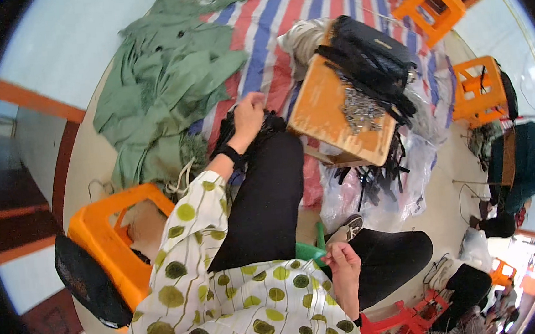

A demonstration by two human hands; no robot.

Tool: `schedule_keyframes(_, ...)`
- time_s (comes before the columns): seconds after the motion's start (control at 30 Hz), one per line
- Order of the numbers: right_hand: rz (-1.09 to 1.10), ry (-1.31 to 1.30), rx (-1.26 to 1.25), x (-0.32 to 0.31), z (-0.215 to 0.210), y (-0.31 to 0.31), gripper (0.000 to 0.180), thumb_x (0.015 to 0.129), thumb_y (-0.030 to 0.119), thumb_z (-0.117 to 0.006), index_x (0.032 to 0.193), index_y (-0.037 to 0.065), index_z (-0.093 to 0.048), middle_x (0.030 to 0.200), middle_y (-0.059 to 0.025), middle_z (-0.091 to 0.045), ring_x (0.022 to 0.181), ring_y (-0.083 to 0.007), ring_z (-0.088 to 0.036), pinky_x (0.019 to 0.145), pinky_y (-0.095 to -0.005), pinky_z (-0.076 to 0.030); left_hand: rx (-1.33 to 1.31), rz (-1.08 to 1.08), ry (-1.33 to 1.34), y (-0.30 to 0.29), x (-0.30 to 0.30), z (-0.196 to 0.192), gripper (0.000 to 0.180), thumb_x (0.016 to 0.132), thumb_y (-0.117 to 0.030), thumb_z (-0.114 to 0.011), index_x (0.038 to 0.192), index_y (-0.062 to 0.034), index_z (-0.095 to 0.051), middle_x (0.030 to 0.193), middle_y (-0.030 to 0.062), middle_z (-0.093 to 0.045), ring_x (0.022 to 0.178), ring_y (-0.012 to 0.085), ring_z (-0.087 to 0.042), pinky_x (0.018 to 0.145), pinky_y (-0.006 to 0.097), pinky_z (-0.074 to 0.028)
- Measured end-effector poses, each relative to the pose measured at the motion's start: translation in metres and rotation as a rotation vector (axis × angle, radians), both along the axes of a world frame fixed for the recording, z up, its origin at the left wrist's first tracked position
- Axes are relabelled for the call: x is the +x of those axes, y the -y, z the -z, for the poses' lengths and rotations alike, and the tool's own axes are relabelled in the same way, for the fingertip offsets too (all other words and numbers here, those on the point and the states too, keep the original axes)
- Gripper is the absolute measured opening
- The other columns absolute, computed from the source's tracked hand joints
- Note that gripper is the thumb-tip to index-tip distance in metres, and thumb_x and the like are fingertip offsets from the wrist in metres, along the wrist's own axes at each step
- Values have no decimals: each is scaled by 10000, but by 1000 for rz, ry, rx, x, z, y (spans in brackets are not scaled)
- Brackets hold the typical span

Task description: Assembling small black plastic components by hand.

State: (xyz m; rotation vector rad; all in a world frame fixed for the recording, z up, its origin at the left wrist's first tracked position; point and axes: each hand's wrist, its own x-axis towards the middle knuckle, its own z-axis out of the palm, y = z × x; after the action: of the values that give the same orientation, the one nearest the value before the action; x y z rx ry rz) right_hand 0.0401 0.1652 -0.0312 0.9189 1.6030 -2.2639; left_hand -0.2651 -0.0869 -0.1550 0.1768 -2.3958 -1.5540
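Note:
My left hand [249, 117], with a black band at its wrist, is over a heap of black strips [270, 126] beyond my left knee. Its fingers are curled in, and whatever they may hold is too small to make out. Close to my lap, my right hand [344, 262] has thumb and fingers pinched together; anything between them is hidden. To the right of the left hand stands a worn wooden box [319, 100]. On its top lie a pile of small metal pieces [362, 110], a black bag [374, 42] and long black strips [367, 74].
Green cloth [167, 93] spreads at the left over a striped sheet [269, 22]. An orange stool [105, 220] stands by my left arm; more orange stools [478, 91] are at right. Clear plastic [377, 202] lies before the box. A red stool [405, 319] is near my right hand.

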Motion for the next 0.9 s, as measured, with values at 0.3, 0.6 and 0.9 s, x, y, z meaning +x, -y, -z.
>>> schedule_keyframes(0.3,14,-59,-21,-1,-9,-1,137,895,133,-539,900,5,-590,728,-22,-575,657,-86,-520,624,-210,-417,-550,470,-519,-110,-58,-159,121,751,-53,-550,863,-84,-585,840,84,-566,852,276,-554,729,373,-446)
schedule_keyframes(0.6,25,-89,-82,1,-20,-6,119,881,121,-551,899,6,-580,743,-24,-562,657,-93,-509,673,-232,-451,-876,416,-514,-157,-87,-161,131,701,-71,-604,813,-124,-563,813,56,-508,854,249,-506,713,389,-394)
schedule_keyframes(0.9,17,-110,-131,5,-20,-5,161,892,157,-552,899,-2,-574,739,-21,-564,668,-88,-499,634,-210,-410,-775,413,-609,-158,-69,-169,82,703,-64,-570,765,-91,-523,762,82,-524,789,279,-526,679,397,-405)
